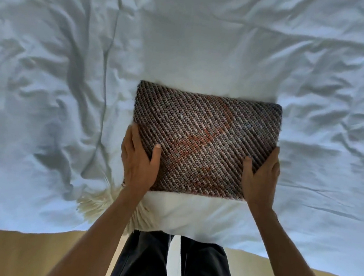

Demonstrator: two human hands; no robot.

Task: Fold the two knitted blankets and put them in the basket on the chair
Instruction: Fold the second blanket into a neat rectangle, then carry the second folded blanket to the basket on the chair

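Dark trousers (153, 261) and a tan floor (15, 255) are seen at the foot of the frame, below a bed (47, 77) covered in rumpled white linen. At its near edge a cream fringe (100, 205) is splayed from a white blanket (190, 216), which is laid flat and appears already folded. On top of it a patterned blanket (204, 135), knitted in brown and grey diagonals with orange patches, is held as a neat folded rectangle. Its near corners are gripped by both hands: the left hand (138, 160) is clamped on the left edge and the right hand (261, 176) on the right, with thumbs laid on top and fingers curled round the sides. Whether the bundle is resting or just lifted cannot be told. The folding is judged finished, and the carrying step is in hand. Neither basket nor chair is shown, so a turn away from the bed is called for next, with the folds pinned so that nothing springs open.
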